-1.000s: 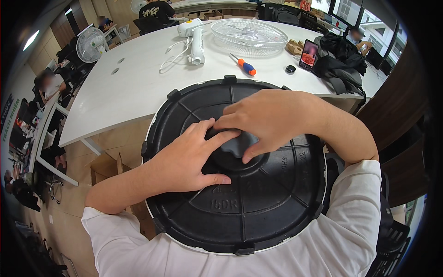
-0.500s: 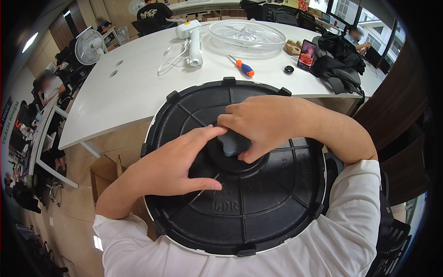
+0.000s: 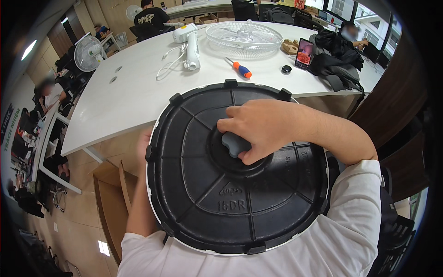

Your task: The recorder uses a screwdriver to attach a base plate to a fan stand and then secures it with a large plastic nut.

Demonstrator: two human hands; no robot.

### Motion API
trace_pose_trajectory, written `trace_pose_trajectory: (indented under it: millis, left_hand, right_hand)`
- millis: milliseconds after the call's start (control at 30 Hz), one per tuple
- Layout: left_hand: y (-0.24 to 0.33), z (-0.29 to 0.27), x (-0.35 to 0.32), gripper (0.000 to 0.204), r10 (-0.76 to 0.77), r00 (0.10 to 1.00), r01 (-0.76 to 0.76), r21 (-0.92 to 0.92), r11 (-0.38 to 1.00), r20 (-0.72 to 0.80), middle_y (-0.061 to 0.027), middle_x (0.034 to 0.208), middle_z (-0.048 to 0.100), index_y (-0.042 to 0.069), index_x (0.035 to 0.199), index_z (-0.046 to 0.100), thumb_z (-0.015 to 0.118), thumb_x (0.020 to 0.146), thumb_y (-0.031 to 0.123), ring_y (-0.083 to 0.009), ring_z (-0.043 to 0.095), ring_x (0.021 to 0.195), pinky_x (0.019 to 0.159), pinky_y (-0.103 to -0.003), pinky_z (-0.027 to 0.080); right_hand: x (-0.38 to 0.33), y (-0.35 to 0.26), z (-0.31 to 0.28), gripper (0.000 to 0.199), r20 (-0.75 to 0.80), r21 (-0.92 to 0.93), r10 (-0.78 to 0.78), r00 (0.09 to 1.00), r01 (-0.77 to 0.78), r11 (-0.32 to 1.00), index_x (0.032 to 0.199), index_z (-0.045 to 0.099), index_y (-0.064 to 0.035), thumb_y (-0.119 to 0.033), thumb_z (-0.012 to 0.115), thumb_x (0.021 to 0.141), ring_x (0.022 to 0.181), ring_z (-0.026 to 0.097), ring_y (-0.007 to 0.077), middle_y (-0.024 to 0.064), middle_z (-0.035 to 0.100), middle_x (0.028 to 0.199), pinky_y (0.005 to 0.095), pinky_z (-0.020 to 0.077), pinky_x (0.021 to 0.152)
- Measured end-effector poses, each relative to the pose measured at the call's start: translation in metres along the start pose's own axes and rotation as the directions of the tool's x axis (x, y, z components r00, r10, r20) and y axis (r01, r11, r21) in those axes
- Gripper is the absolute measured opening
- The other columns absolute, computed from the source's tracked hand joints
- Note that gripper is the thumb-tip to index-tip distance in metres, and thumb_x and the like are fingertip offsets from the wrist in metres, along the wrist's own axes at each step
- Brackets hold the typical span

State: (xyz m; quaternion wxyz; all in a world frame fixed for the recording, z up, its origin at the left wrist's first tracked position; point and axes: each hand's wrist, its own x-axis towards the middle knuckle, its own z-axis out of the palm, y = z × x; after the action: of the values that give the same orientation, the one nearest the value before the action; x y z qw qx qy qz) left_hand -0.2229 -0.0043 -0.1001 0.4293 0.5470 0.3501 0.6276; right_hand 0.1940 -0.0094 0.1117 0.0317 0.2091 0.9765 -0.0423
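Observation:
A fan base [image 3: 184, 189] with a black ribbed underside and a white rim is right in front of me, underside facing me. At its centre is a grey lobed knob [image 3: 234, 145]. My right hand [image 3: 260, 124] is closed round this knob, thumb on the near side and fingers on the far side. My left hand [image 3: 144, 144] is at the left rim of the base, blurred and mostly hidden behind it, so its fingers do not show.
On the white table [image 3: 110, 108] lie a white fan head [image 3: 190, 48] with its cord, a clear fan cage [image 3: 244, 39], a screwdriver [image 3: 240, 68] and a small black cap [image 3: 286, 69]. A phone [image 3: 304, 53] stands near dark bags [image 3: 330, 64]. An open cardboard box [image 3: 110, 203] is at lower left.
My left hand has moved from beside the knob, out over the underside, to the left rim of the base. My right hand stays on the knob.

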Motion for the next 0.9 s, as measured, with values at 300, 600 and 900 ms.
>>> trace_pose_trajectory:
  millis: [300, 600, 900]
  left_hand:
    - [0.001, 0.007, 0.017, 0.037, 0.026, 1.000, -0.024, 0.097, 0.995, -0.016, -0.0157, 0.135, 0.066, -0.001, 0.131, 0.061, 0.051, 0.096, 0.002, -0.0257, 0.061, 0.131, 0.113, -0.042, 0.048]
    - [0.007, 0.014, 0.025, 0.036, 0.028, 0.999, -0.021, 0.209, 0.978, -0.033, -0.0155, 0.135, 0.066, -0.001, 0.132, 0.061, 0.051, 0.097, 0.003, -0.0251, 0.062, 0.130, 0.114, -0.041, 0.047]
    - [0.031, 0.021, 0.024, 0.036, 0.043, 0.997, -0.020, 0.327, 0.945, -0.063, -0.0153, 0.135, 0.066, -0.001, 0.132, 0.061, 0.051, 0.097, 0.004, -0.0244, 0.062, 0.130, 0.114, -0.041, 0.047]
  right_hand:
    - [0.000, -0.002, 0.005, 0.057, -0.006, -0.027, 0.002, 1.000, -0.002, 1.000, 0.119, 0.062, -0.0003, -0.038, 0.081, 0.080, 0.089, 0.070, 0.0392, 0.0195, 0.063, 0.103, 0.0477, 0.0560, 0.079]
    - [0.013, 0.002, 0.021, 0.055, -0.132, -0.049, -0.071, 0.989, 0.065, 0.997, 0.119, 0.066, 0.0021, -0.038, 0.077, 0.083, 0.089, 0.073, 0.0388, 0.0233, 0.066, 0.103, 0.0463, 0.0606, 0.077]
    - [0.019, -0.001, 0.026, 0.056, -0.190, -0.094, -0.102, 0.977, 0.085, 0.992, 0.113, 0.067, 0.0038, -0.044, 0.073, 0.085, 0.082, 0.073, 0.0375, 0.0219, 0.068, 0.095, 0.0436, 0.0613, 0.072]
